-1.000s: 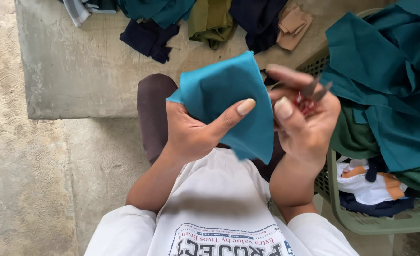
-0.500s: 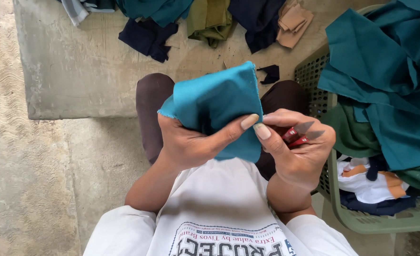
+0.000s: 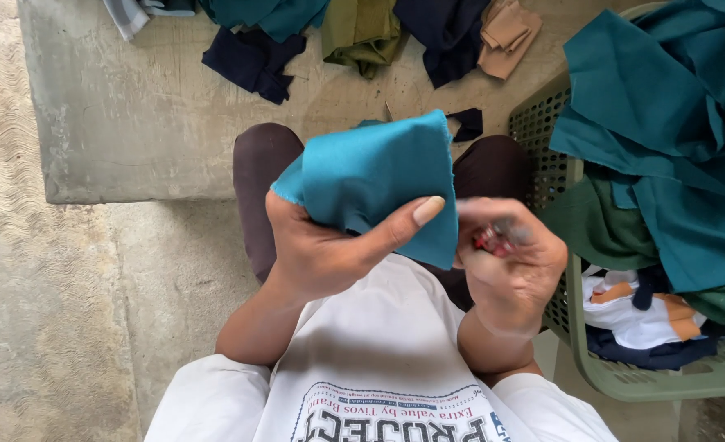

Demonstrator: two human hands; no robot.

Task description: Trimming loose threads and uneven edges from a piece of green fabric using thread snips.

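Nearest us, our left hand (image 3: pixel 329 250) grips a folded piece of teal cloth (image 3: pixel 374 176) above our lap, thumb stretched across its lower edge and fingers curled behind it. Just beside it, our right hand (image 3: pixel 510 262) is closed around a small tool with a red part (image 3: pixel 493 239); the motion blur keeps us from telling what kind it is. To our right stands a green plastic basket (image 3: pixel 632 372), heaped with teal, green, white and navy fabric (image 3: pixel 665 155). Farther off, on the concrete slab (image 3: pixel 141 123), we see scattered scraps in navy (image 3: pixel 252 61), olive (image 3: pixel 366 33) and tan (image 3: pixel 505 33).
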